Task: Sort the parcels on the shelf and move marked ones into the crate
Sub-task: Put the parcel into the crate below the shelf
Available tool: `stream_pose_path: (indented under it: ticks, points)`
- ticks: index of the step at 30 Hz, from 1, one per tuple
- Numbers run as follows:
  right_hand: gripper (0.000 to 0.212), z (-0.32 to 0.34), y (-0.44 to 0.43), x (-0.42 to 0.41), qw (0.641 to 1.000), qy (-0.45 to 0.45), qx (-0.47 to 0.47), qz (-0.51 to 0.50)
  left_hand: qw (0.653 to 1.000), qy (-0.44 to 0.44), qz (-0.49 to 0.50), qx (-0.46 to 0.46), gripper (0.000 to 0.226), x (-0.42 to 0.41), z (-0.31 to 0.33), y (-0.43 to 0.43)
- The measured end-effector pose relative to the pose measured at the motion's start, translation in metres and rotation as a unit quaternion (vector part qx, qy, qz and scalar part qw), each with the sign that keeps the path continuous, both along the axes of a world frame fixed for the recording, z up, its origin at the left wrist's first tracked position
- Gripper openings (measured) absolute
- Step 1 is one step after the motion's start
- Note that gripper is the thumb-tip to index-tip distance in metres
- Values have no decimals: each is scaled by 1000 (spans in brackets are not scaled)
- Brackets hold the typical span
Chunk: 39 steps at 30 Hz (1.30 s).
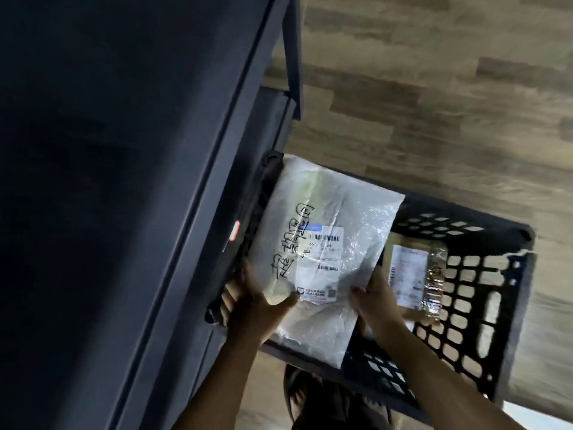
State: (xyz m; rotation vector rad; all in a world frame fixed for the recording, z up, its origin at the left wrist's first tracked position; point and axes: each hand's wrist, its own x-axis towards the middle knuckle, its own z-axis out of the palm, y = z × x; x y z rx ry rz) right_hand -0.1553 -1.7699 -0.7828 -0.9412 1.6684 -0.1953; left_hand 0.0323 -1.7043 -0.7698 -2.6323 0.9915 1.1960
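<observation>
Wood floor under black crate [483,293], boxed parcel [412,274] inside; both hands' grip seemingly clasping bubble-wrap parcel [325,243].

Head cam looks steeply down, close over crate [508,308] beside shelf [124,181], tilted.

The shelf [124,181] fills the left of the frame as a dark mass; its contents cannot be made out. The bubble-wrap parcel [325,243] covers the left half of the crate [483,305]. Label print is too blurred to read. Both forearms run off the bottom edge.
</observation>
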Motion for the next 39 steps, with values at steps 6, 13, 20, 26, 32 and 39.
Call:
stream_pose_path:
  ticks: [6, 13, 20, 26, 32, 39]
  points:
    - [41, -72, -4, 5, 993, 50, 34, 100, 990, -75, -83, -90, 134, -11, -43, 5]
    - [32, -82, -16, 27, 978, 108, 57, 170, 981, -70, -169, -69, 120, -16, -81, -10]
    - [83, -64, -19, 31, 851, 234, -254, 395, 993, -21, -110, -27, 123, -17, -109, -5]
    - [69, -101, -59, 61, 764, 238, -228, 555, 997, -16, -72, -19, 132, -16, -123, -5]
    - [78, -118, -70, 59, 747, 231, -209, 588, 997, -20, -78, -10, 134, -11, -132, -8]
    - [67, -59, -74, 32, 806, 215, -234, 500, 996, -39, -77, 29, 130, -15, -81, 5]
